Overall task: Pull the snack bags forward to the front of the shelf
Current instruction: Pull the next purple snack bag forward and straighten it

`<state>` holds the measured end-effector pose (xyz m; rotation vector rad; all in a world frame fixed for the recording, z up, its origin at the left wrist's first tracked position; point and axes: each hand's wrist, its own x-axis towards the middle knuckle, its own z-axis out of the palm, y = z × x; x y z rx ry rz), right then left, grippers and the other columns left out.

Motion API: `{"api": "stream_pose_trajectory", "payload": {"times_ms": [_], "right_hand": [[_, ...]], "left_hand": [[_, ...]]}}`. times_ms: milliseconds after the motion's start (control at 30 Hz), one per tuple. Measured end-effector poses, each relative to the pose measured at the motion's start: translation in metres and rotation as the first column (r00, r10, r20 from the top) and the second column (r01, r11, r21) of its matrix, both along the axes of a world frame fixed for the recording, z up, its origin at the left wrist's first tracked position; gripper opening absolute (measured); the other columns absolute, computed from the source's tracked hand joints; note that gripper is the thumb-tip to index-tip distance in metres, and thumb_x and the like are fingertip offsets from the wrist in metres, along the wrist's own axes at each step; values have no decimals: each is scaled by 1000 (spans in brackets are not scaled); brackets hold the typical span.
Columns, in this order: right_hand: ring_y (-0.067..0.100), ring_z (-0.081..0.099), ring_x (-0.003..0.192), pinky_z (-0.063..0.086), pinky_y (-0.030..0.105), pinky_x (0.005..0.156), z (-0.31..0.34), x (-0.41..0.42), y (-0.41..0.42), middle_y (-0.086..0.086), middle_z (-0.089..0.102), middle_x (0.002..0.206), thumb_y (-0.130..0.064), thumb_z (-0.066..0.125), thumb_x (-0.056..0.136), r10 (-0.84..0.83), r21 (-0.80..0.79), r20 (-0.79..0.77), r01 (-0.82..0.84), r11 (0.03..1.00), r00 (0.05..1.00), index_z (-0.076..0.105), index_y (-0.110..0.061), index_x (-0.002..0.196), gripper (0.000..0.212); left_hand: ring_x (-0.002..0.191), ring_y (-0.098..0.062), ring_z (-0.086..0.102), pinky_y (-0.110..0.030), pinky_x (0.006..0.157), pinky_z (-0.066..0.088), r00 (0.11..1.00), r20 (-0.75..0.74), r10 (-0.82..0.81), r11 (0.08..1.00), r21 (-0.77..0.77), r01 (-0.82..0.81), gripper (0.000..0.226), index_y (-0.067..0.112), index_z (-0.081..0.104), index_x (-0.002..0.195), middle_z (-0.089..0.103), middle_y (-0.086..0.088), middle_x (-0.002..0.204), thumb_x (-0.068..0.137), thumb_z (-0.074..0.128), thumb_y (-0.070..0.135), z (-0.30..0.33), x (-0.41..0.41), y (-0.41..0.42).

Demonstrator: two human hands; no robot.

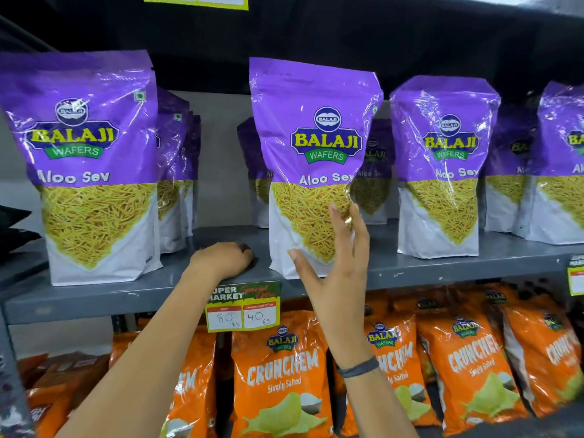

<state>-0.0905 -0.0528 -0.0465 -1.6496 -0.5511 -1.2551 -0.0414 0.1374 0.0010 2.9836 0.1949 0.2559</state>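
Purple Aloo Sev bags stand upright on the grey shelf. The middle bag stands at the shelf's front edge. My right hand is spread open against its lower right front, thumb and fingers touching the bag without gripping it. My left hand rests curled on the bare shelf just left of that bag, holding nothing. A left bag stands at the front with more bags behind it. A right bag stands slightly further back. Other bags stay deep behind the middle one.
A price tag hangs on the shelf lip below my left hand. Orange Crunchem bags fill the lower shelf. Another purple bag is cut off at the right edge. A dark shelf spans overhead.
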Motion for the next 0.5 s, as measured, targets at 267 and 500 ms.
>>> {"api": "stream_pose_trajectory", "payload": {"times_ms": [267,500], "right_hand": [[31,33,142,40,49,110,20,-7,-4,16,29,152,-35,76,81,-9,-100,-33,6,995,999,31,-23,148,82],[30,42,133,48,41,101,13,1,-12,14,33,145,-38,77,79,-103,-154,-104,87,984,989,32,-25,148,83]], "left_hand": [[116,-33,52,-49,105,40,998,39,41,999,1,-41,42,20,56,119,56,-16,132,95,27,38,11,-8,8],[115,-32,53,-48,104,41,1000,7,-9,1000,-7,9,41,19,57,114,57,-15,131,94,27,37,-4,3,-1]]}}
